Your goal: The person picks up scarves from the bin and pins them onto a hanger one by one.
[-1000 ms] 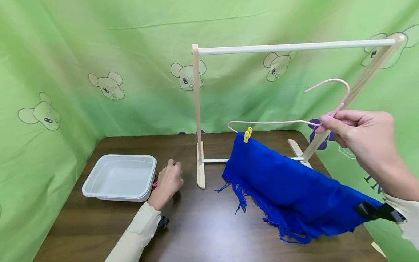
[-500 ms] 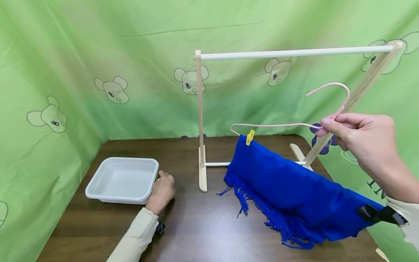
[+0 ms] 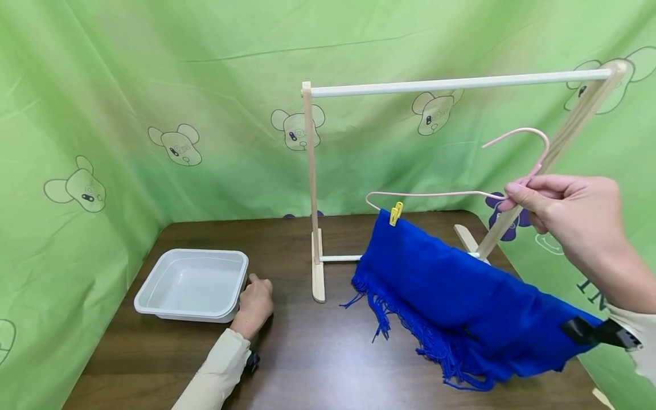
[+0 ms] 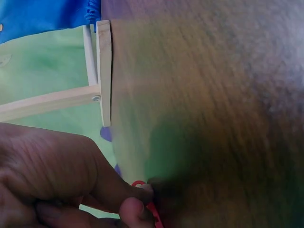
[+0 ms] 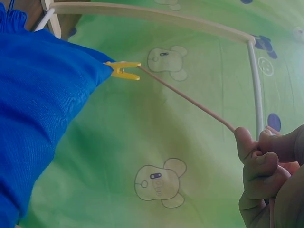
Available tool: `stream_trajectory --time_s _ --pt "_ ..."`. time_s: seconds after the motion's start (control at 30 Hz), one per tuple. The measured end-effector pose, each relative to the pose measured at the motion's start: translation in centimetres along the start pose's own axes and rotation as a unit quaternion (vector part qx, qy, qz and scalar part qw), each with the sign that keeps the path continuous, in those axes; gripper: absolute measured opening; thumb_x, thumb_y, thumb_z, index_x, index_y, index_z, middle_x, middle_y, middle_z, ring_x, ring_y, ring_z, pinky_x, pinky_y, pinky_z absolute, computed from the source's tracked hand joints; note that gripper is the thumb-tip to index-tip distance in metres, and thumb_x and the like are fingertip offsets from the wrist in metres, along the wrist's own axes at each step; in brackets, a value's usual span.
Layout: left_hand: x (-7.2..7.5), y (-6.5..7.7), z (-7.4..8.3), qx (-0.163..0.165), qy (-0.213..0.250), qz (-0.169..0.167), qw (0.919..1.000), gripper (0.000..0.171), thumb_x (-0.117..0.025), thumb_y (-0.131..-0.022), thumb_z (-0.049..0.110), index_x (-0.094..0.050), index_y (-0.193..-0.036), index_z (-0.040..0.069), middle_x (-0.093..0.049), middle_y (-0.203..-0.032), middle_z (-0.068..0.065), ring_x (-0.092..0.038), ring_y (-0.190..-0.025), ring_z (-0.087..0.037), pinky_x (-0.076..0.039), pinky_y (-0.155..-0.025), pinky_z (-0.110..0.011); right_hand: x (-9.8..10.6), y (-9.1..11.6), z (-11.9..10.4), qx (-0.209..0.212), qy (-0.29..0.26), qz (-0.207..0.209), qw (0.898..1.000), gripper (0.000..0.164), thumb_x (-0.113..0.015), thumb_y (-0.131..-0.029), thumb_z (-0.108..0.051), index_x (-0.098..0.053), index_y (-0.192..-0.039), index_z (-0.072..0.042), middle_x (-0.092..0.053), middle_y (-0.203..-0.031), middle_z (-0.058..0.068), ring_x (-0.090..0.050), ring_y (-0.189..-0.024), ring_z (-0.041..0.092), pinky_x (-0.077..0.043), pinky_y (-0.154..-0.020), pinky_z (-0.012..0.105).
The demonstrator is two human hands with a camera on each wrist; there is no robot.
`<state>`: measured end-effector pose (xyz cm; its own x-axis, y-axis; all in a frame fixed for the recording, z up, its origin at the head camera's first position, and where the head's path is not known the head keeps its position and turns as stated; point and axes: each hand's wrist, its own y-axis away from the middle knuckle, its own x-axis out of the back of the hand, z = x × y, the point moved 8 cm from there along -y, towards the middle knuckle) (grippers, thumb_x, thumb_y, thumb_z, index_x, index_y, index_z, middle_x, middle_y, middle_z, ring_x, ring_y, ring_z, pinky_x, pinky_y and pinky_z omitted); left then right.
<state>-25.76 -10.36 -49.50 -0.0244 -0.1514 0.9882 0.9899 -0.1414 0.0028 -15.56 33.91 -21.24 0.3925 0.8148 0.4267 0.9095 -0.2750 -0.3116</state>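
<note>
My right hand (image 3: 576, 219) pinches a pink hanger (image 3: 535, 165) at the base of its hook, holding it up before the rack. A blue fringed scarf (image 3: 446, 290) hangs folded over the hanger's lower bar. Near the left end of the hanger, a yellow clothespin (image 3: 396, 213) clips the scarf; it shows also in the right wrist view, at the scarf's corner. Down on the table, my left hand (image 3: 255, 304) is beside the right wall of the white tray (image 3: 192, 285). In the left wrist view its thumb and finger pinch a small red clothespin (image 4: 156, 216), partly hidden by the fingertips.
A wooden rack with a white top rod (image 3: 461, 83) stands at the back right, its left foot (image 3: 318, 273) on the brown table (image 3: 328, 347). Green printed curtains (image 3: 225, 114) enclose the table behind and at the sides.
My left hand has moved left and toward me, up to the tray's side, where the red clothespin lay. My right hand keeps the hanger and scarf in nearly the same place.
</note>
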Motion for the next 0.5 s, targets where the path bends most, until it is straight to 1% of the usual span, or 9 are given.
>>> stream_trajectory --time_s 0.1,0.27,0.43,0.5 --pt "0.12 0.06 0.05 -0.006 0.004 0.004 1.0000 0.007 -0.061 -0.073 -0.001 -0.065 -0.079 -0.004 -0.049 -0.091 -0.023 -0.062 -0.065 -0.034 -0.050 -0.050 -0.044 0.07 -0.05 0.13 -0.002 -0.004 -0.001 1.000 0.023 -0.071 -0.079 -0.017 -0.070 -0.093 0.002 -0.070 -0.064 -0.002 -0.040 -0.042 0.017 -0.023 -0.039 0.033" --pt "0.34 0.04 0.16 -0.007 0.012 0.002 0.9999 0.009 -0.063 -0.071 0.000 -0.063 -0.079 -0.005 -0.050 -0.092 -0.023 -0.062 -0.066 -0.035 -0.050 -0.050 -0.044 0.08 -0.07 0.20 -0.002 -0.003 -0.006 1.000 0.023 -0.071 -0.080 -0.018 -0.070 -0.093 0.001 -0.070 -0.064 -0.003 -0.040 -0.042 0.017 -0.023 -0.039 0.033" --pt "0.48 -0.17 0.51 -0.016 0.017 0.023 0.9995 0.004 -0.062 -0.071 0.000 -0.060 -0.073 -0.003 -0.050 -0.091 -0.023 -0.061 -0.065 -0.036 -0.050 -0.052 -0.046 -0.25 0.06 0.00 0.010 0.001 -0.009 1.000 0.023 -0.071 -0.080 -0.016 -0.069 -0.092 0.003 -0.069 -0.063 -0.003 -0.039 -0.041 0.017 -0.023 -0.038 0.033" --pt "0.41 -0.21 0.62 -0.018 0.018 0.025 0.9993 0.005 -0.062 -0.071 0.000 -0.058 -0.072 -0.002 -0.050 -0.091 -0.023 -0.060 -0.064 -0.037 -0.050 -0.053 -0.046 -0.41 0.17 -0.04 0.014 0.005 -0.009 1.000 0.023 -0.071 -0.080 -0.017 -0.069 -0.091 0.004 -0.069 -0.063 -0.003 -0.038 -0.041 0.018 -0.022 -0.037 0.033"
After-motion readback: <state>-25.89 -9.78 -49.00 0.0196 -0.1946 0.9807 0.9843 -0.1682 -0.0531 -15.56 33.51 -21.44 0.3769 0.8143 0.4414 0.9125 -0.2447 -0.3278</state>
